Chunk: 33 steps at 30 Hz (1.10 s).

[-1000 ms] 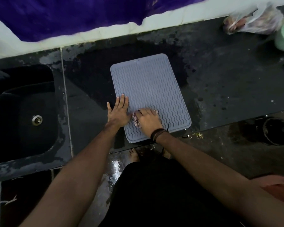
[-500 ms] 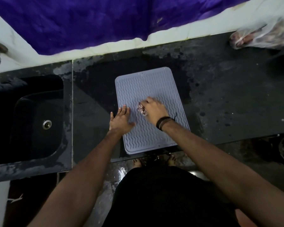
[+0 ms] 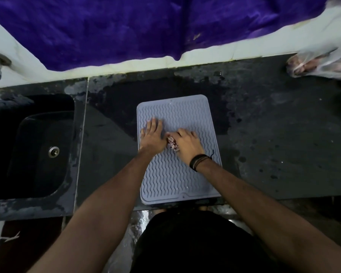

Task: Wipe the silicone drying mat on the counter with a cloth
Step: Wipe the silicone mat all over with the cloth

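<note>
One dark counter [image 3: 264,134] bears one grey silicone drying mat [image 3: 177,174], lying flat at its near edge, right of one sink [image 3: 37,150]. Two hands work mid-mat: the left hand [image 3: 152,137] lies flat with fingers spread, probably pinning the mat; the right hand [image 3: 187,142] clutches one bunched cloth [image 3: 172,144], pressing it down to wipe.

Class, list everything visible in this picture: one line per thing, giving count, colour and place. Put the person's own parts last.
drying mat: one, grey-blue, ribbed, flat on the counter's middle.
cloth: one, pinkish, bunched, on the mat under the right hand.
counter: one, black, stained.
sink: one, black, left of the mat.
purple fabric: one, hanging behind the counter.
plastic bag: one, clear, far right of the counter.
left hand: one, flat on the mat's left side.
right hand: one, gripping the cloth; black wristbands.
</note>
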Motion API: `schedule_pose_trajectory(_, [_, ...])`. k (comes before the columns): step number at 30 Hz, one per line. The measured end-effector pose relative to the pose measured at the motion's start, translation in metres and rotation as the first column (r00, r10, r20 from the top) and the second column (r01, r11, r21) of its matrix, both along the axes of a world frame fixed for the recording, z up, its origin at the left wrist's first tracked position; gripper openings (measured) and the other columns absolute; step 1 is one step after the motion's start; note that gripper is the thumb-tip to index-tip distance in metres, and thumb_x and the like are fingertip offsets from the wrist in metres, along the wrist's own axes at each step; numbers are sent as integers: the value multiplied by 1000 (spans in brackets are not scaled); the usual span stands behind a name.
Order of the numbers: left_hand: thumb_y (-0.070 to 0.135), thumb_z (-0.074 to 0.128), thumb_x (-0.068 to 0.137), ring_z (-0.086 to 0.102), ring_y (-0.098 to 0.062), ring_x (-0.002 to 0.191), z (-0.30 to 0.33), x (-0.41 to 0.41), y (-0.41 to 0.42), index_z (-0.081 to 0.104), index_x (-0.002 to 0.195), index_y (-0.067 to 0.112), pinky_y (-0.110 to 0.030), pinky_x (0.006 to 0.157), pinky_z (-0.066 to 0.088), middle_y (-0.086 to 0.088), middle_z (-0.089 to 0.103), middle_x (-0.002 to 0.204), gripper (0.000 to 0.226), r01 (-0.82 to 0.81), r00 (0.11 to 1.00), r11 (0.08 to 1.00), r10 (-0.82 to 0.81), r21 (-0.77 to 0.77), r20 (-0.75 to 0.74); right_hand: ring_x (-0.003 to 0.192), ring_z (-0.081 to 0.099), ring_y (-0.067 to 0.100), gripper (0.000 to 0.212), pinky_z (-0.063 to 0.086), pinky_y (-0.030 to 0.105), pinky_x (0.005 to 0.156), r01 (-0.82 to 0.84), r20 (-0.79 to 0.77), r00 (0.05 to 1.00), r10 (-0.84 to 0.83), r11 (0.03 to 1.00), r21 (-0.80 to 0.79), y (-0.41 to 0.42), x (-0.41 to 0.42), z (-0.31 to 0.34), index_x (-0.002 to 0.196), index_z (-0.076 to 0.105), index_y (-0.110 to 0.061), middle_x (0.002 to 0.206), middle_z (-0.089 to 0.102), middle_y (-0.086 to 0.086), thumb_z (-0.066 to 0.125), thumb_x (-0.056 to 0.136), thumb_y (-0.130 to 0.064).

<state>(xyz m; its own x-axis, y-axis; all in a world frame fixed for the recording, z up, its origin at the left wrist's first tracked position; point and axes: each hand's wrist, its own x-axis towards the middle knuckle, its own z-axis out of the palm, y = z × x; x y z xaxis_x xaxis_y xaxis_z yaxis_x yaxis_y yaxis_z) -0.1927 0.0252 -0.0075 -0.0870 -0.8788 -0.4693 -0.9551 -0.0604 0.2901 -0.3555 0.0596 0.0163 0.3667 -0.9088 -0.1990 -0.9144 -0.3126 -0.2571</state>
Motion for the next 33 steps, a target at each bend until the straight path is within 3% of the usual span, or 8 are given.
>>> schedule_pose_trajectory(3, [49,24,108,-22,-21,154,-22,-1,7,-13,161,26,-49,124,-13,-1,-23,168,69,-18,1000,1000,18,-15,25,125,46,27,57,33,42,106,4,-38,999,-6,999,-34,-18,-5,-1,133,50,-18,130,51,5,68,79,-18])
schedule_pose_trajectory(7, [51,21,108,-22,-18,154,-32,-5,10,-13,161,29,-48,124,-15,1,-22,168,67,-72,997,994,73,-80,13,130,43,27,58,32,43,109,-161,-126,977,174,981,104,-16,-24,2,136,49,-14,137,50,8,64,83,-33])
schedule_pose_trajectory(10, [49,21,108,-21,-18,154,-38,-6,13,-12,161,29,-48,124,-13,1,-20,168,66,-74,995,983,85,-171,58,119,52,27,35,39,43,102,-157,-51,985,167,974,160,-27,-30,12,117,61,-16,124,57,7,59,84,-31])
schedule_pose_trajectory(12, [50,18,107,-20,-17,154,-44,-7,16,-11,161,28,-47,125,-12,1,-20,168,66,-65,992,977,85,-203,89,111,55,25,26,43,43,96,-91,30,996,90,995,42,-55,-20,21,107,63,-17,115,58,6,56,86,-31])
schedule_pose_trajectory(15, [53,11,103,-19,-16,155,-50,-7,16,-8,162,27,-46,125,-12,1,-18,169,67,-76,990,968,102,-238,99,119,49,27,44,40,45,100,-41,27,999,44,992,-123,-113,8,22,126,56,-17,126,53,8,64,83,-23])
schedule_pose_trajectory(20, [54,12,103,-17,-15,155,-57,-8,18,-5,163,28,-46,126,-9,2,-14,170,67,-93,989,948,123,-305,79,118,47,31,47,39,47,97,-164,-208,968,137,979,-117,-151,21,-2,138,46,-14,128,51,10,49,92,-15])
schedule_pose_trajectory(28, [53,17,105,-17,-15,155,-58,-9,19,-8,162,29,-51,127,-1,3,-15,170,67,-103,990,939,130,-327,62,109,52,30,32,38,47,88,-164,-423,900,102,980,-112,-151,-18,-5,119,63,-17,118,59,9,54,88,-18])
schedule_pose_trajectory(33, [53,18,105,-17,-16,155,-56,-9,20,-9,162,27,-51,127,0,1,-15,170,69,-100,990,941,127,-323,63,110,51,31,33,37,48,91,-65,-291,957,14,984,-164,-163,16,7,116,65,-16,117,58,10,61,83,-20])
